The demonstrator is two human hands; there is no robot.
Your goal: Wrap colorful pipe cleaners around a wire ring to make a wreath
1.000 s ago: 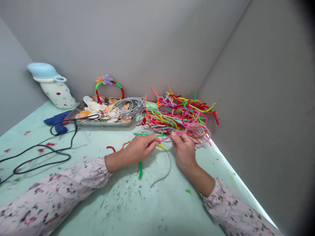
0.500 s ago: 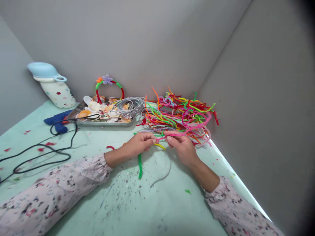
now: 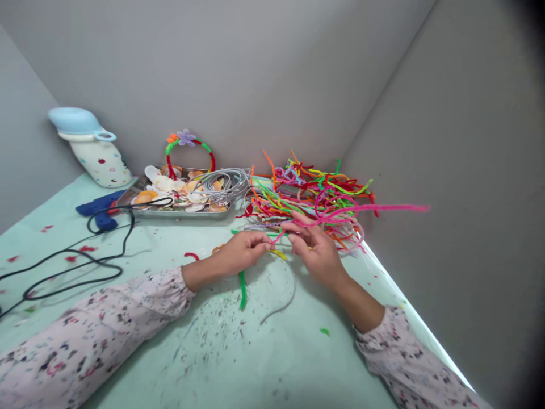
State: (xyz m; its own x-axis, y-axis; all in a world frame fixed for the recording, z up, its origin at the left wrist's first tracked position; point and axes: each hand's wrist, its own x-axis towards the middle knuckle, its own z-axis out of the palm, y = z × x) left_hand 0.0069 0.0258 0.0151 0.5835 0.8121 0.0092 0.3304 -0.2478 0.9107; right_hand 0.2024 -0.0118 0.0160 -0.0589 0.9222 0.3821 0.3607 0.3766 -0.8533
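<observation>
My left hand (image 3: pixel 244 250) is closed in a pinch, where a pink pipe cleaner (image 3: pixel 387 208) meets a curved grey wire (image 3: pixel 293 287). A yellow wrapped stretch (image 3: pixel 279 255) of the wire shows just right of the fingertips. The pink strand runs through the fingers of my right hand (image 3: pixel 319 253), its long free end stretching out to the right. Below the left hand hangs a green pipe cleaner piece (image 3: pixel 242 289); whether it is joined to the wire is hidden.
Behind my hands lies a heap of coloured pipe cleaners (image 3: pixel 306 199). A metal tray (image 3: pixel 187 215) holds shells and a wire coil (image 3: pixel 225 184); a flowered hoop (image 3: pixel 210 150) stands at it. A blue glue gun (image 3: pixel 100 207), its black cord (image 3: pixel 85 276) and a bottle (image 3: pixel 100 162) are left.
The pink pipe cleaner's free end has swung out of a curl over the heap and now points straight right. My right hand's fingers have lifted and shifted slightly; my left hand stays nearly in place.
</observation>
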